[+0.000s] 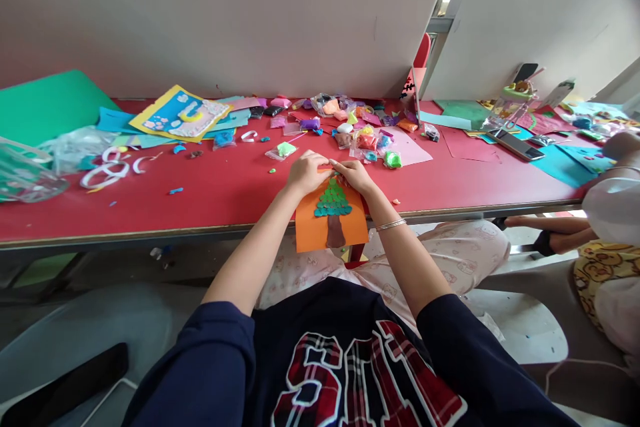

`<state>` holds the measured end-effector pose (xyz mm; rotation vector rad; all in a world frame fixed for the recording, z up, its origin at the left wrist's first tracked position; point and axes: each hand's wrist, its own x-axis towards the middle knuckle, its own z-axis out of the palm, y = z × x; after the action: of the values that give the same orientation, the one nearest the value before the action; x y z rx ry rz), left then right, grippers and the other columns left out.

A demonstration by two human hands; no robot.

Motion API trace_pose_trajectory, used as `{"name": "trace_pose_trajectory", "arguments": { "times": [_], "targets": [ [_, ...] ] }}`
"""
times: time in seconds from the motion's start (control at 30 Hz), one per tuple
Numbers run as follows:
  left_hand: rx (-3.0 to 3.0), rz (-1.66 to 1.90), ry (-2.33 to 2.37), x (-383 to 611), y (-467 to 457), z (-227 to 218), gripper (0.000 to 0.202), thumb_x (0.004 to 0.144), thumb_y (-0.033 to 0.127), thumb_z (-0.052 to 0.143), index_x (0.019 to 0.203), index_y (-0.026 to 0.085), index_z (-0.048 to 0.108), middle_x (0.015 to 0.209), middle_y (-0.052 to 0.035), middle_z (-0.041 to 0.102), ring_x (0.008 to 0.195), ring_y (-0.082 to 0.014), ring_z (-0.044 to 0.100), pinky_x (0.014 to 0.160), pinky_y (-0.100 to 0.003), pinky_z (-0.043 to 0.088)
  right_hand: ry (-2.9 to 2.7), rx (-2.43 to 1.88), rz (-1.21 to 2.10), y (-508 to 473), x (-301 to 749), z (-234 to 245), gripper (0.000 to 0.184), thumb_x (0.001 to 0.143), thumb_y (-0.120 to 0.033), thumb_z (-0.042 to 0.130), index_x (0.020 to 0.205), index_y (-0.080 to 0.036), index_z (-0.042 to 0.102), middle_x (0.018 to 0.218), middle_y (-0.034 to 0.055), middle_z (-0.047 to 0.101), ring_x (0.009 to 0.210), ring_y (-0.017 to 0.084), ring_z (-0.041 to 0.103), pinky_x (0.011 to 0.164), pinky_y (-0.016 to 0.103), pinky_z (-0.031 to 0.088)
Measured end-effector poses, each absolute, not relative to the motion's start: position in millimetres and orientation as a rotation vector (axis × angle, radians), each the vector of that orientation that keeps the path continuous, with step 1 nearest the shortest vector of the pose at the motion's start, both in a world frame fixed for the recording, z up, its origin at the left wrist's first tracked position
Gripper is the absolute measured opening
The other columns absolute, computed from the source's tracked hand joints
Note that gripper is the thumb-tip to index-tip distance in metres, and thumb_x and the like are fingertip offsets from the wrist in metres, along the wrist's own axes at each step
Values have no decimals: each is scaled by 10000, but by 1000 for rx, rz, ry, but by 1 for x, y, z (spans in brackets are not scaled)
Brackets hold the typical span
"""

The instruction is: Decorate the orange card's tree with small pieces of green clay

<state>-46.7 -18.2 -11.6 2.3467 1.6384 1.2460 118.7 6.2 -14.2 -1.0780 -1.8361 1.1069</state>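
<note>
An orange sheet of paper (306, 227) lies at the table's front edge, its lower part reaching past the edge. On it is a tree with a brown trunk (335, 232) and a crown (333, 201) of small overlapping pieces, light green above and teal below. My left hand (309, 172) and my right hand (354, 175) meet over the top of the sheet, fingers bent and fingertips together just above the treetop. Whatever the fingertips pinch is too small and covered to make out. A packet of light green clay (284, 150) lies beyond my left hand.
Bagged coloured clay (367, 139) lies in a heap beyond my hands on the red table (225, 190). A yellow-bordered picture (180, 113), white strips (106, 173) and a clear plastic container (27, 173) are at left. At right are a phone (517, 145) and another person's arm (623, 153).
</note>
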Motion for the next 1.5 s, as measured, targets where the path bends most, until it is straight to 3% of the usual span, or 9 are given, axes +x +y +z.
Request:
{"name": "trace_pose_trajectory", "arguments": {
  "times": [0.1, 0.27, 0.63, 0.87, 1.07, 1.5],
  "targets": [
    [2355, 1241, 1661, -44, -19, -20, 111, 784, 298, 661, 720, 224, 712, 789, -63, 709, 840, -234, 598, 752, -342, 485, -1886, -1050, 1088, 6, 120, -14, 586, 779, -687, 527, 536, -154, 519, 490, -13, 482, 494, 80, 403, 503, 221, 311],
    [2426, 1248, 1604, -44, -35, -26, 195, 860, 284, 568, 760, 230, 726, 797, -62, 703, 827, -216, 581, 746, -324, 472, -1926, -1032, 1091, 4, 121, -12, 623, 724, -743, 538, 505, -166, 459, 461, -24, 428, 495, 74, 364, 490, 223, 291],
    [2480, 1234, 1674, -38, -38, -24, 191, 865, 308, 567, 830, 216, 731, 806, -81, 711, 833, -232, 594, 711, -329, 460, -1878, -1104, 1071, 4, 121, -10, 512, 809, -580, 567, 523, -169, 467, 476, -13, 477, 503, 87, 406, 510, 225, 317],
    [2496, 1231, 1662, -40, -37, -23, 303, 911, 305, 496, 684, 218, 676, 691, -70, 657, 753, -211, 562, 659, -309, 420, -1877, -1078, 1146, -1, 122, -3, 530, 771, -607, 619, 510, -169, 477, 461, -16, 474, 489, 86, 414, 513, 230, 332],
    [2524, 1215, 1664, -40, -38, -22, 325, 922, 306, 477, 688, 219, 685, 699, -71, 669, 718, -203, 545, 644, -312, 396, -1831, -1031, 1165, -3, 122, -3, 512, 771, -587, 633, 533, -173, 448, 457, -32, 452, 475, 74, 396, 487, 219, 310],
    [2524, 1274, 1734, -41, -33, -29, 224, 910, 266, 493, 814, 184, 678, 798, -85, 698, 797, -224, 612, 710, -323, 456, -1794, -1087, 1063, 4, 119, -11, 339, 827, -320, 585, 556, -172, 447, 506, -39, 454, 497, 78, 416, 524, 217, 320]
  ]
}}
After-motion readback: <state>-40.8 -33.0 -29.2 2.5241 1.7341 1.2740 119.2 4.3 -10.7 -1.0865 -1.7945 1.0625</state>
